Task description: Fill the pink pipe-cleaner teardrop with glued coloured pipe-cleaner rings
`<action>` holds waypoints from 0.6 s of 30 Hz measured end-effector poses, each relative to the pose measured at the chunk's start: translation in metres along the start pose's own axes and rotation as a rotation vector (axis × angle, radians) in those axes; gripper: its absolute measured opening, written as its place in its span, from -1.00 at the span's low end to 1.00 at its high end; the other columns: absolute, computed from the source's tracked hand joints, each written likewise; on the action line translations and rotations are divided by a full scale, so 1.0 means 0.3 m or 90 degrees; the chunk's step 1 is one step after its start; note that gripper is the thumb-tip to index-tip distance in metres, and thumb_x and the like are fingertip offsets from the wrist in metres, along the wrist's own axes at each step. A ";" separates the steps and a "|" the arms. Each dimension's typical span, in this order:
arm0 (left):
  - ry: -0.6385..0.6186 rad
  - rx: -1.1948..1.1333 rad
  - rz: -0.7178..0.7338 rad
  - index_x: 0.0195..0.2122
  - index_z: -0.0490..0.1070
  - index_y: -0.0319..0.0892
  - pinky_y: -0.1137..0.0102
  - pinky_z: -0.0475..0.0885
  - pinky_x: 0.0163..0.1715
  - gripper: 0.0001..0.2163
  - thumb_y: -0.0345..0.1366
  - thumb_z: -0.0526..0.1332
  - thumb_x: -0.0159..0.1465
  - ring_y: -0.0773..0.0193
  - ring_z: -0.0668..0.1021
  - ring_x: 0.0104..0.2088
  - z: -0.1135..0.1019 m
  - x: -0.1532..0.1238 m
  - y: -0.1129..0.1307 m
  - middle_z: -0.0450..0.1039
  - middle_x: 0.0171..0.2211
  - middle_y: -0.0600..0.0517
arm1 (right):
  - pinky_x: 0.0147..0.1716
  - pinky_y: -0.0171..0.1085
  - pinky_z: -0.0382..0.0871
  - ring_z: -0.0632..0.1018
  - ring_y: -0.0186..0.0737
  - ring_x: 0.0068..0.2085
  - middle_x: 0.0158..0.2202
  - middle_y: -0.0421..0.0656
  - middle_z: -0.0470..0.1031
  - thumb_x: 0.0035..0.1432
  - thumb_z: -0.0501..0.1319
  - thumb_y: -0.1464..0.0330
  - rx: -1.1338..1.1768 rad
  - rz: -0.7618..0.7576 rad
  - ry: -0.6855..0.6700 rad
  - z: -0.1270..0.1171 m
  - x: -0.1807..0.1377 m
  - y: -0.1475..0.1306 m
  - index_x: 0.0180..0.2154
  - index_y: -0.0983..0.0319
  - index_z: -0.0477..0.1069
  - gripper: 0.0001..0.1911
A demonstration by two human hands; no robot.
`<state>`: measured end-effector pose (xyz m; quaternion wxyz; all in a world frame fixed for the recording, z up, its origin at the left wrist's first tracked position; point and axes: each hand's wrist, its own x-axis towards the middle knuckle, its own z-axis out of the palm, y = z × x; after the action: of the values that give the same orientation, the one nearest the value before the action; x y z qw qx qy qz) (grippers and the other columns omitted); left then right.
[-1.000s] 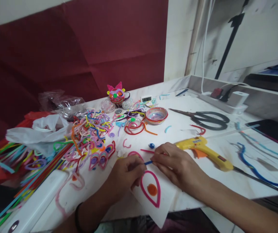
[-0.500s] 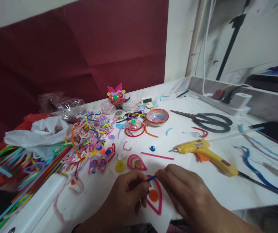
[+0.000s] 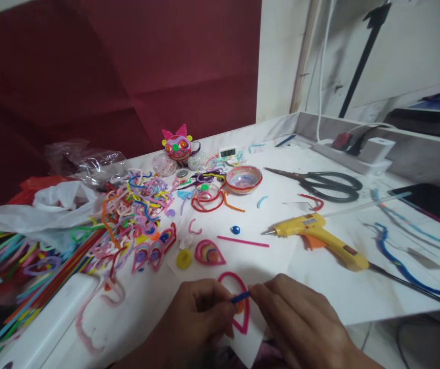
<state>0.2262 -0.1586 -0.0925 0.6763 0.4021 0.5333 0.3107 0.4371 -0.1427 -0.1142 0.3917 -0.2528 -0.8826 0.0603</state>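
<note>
A short blue pipe cleaner piece [image 3: 241, 296] is pinched between the thumb and fingertips of my left hand [image 3: 200, 312]. The fingertips of my right hand [image 3: 300, 312] close on its right end. Behind and below the piece lies a pink teardrop outline [image 3: 247, 315] on white paper [image 3: 256, 338], with an orange coil [image 3: 239, 306] inside, partly covered by my left fingers. Just beyond my hands rest a finished pink teardrop [image 3: 209, 252] with coloured rings, a yellow coil [image 3: 184, 259], a straight pink pipe cleaner [image 3: 243, 241] and a blue coil [image 3: 235, 230].
A yellow glue gun [image 3: 319, 236] lies to the right, its cord running off the table edge. Black scissors [image 3: 319, 184] and a shallow bowl [image 3: 244, 179] sit farther back. Cut pipe cleaners [image 3: 135, 205] are heaped at left, near a decorated cat-like figure [image 3: 177, 146].
My hands have turned slightly, so more of the blue piece shows between them. The view has shifted a little, moving the table things up and left.
</note>
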 end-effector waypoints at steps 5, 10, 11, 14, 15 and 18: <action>0.029 -0.011 0.011 -0.34 0.57 -0.23 0.53 0.24 -0.56 -0.58 0.02 0.48 -0.06 0.46 0.35 -0.60 -0.001 0.001 0.016 0.42 -0.58 0.11 | -0.50 -0.31 0.29 0.40 -0.28 -0.44 -0.42 -0.16 0.37 0.28 0.04 0.56 0.029 0.061 0.066 0.023 0.024 0.017 -0.11 0.31 0.36 -0.80; 0.073 0.016 0.045 -0.42 0.52 -0.21 0.56 0.18 -0.67 -0.65 -0.02 0.46 -0.03 0.47 0.31 -0.67 0.029 -0.013 0.048 0.34 -0.69 0.17 | -0.55 -0.30 0.17 0.34 -0.29 -0.48 -0.47 -0.19 0.32 0.29 0.07 0.54 0.006 0.032 0.068 0.025 0.039 0.014 -0.16 0.33 0.39 -0.85; 0.074 0.024 0.045 -0.43 0.51 -0.22 0.57 0.16 -0.68 -0.65 -0.02 0.45 -0.02 0.48 0.30 -0.68 0.037 -0.016 0.048 0.33 -0.70 0.17 | -0.57 -0.30 0.15 0.32 -0.30 -0.50 -0.49 -0.20 0.31 0.29 0.07 0.54 0.008 0.026 0.078 0.024 0.037 0.010 -0.18 0.33 0.39 -0.86; 0.078 0.057 0.045 -0.49 0.46 -0.23 0.56 0.15 -0.71 -0.63 0.01 0.42 0.01 0.49 0.28 -0.72 0.063 -0.025 0.031 0.31 -0.71 0.16 | -0.57 -0.30 0.19 0.34 -0.31 -0.51 -0.50 -0.20 0.31 0.29 0.05 0.54 0.024 0.019 0.080 0.019 0.022 -0.001 -0.22 0.31 0.38 -0.85; 0.084 0.059 0.043 -0.51 0.45 -0.23 0.56 0.16 -0.71 -0.62 0.02 0.42 0.01 0.49 0.28 -0.73 0.071 -0.029 0.022 0.30 -0.71 0.16 | -0.55 -0.31 0.22 0.36 -0.30 -0.50 -0.49 -0.19 0.34 0.29 0.04 0.54 0.025 0.019 0.072 0.017 0.015 -0.004 -0.21 0.30 0.37 -0.84; 0.096 0.061 0.047 -0.50 0.44 -0.22 0.54 0.19 -0.70 -0.60 0.07 0.38 0.03 0.44 0.32 -0.72 0.090 -0.042 -0.015 0.29 -0.72 0.15 | -0.53 -0.29 0.30 0.44 -0.26 -0.48 -0.46 -0.14 0.41 0.28 0.03 0.53 0.003 0.008 0.067 0.009 -0.008 -0.007 -0.08 0.31 0.32 -0.80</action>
<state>0.2495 -0.1771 -0.0875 0.6023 0.4288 0.5817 0.3391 0.4357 -0.1455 -0.1170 0.4375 -0.2603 -0.8592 0.0514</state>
